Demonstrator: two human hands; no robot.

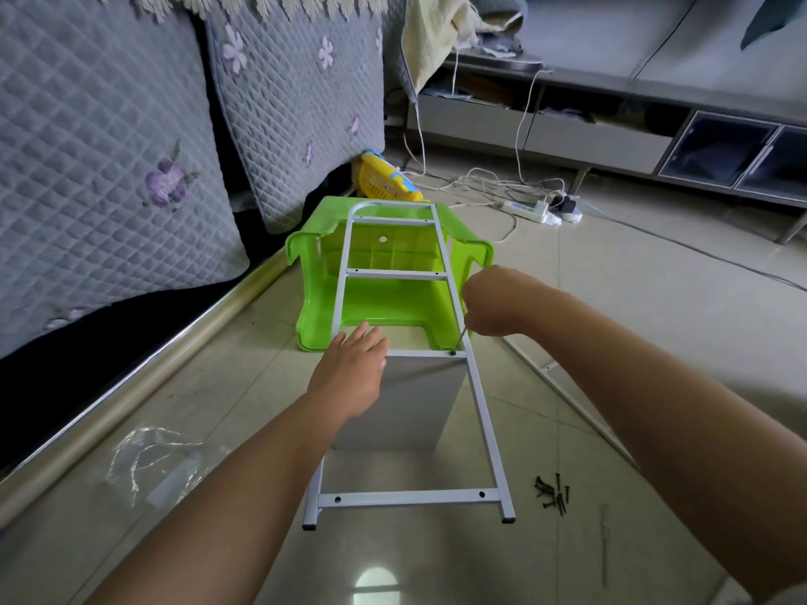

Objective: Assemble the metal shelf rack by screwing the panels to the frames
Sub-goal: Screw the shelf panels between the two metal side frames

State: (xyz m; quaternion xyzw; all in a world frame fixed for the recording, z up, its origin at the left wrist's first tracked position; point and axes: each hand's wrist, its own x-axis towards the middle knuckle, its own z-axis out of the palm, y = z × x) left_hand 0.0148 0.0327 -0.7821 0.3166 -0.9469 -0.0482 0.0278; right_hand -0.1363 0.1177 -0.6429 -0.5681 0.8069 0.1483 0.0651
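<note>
The white metal frame (478, 399) lay ladder-like across the tiled floor (611, 307), its far rounded end propped on an overturned green plastic stool (375, 299) and its near feet resting on the tiles. A white panel (410, 403) stood beneath the frame's middle crossbar, its top edge meeting that bar.

The left hand (349, 377) lay flat with fingers spread and extended over the left end of the crossbar and the panel's upper corner, pinching nothing.

The right hand (493, 303) was closed in a fist around the handle of a screwdriver (459, 340), the handle itself hidden inside the hand. The thin shaft ran down from the fist to a dark screw (453, 353) at the right end of the crossbar, the tip meeting the screw head.

A small heap of black screws (553, 494) lay on the floor just right of the frame's near right foot. A second frame piece (563, 386) lay on the tiles to the right, partly hidden by the right forearm. A crumpled clear plastic bag (161, 460) lay on the floor to the left. A power strip (526, 209) with white cables sat well beyond the stool.
</note>
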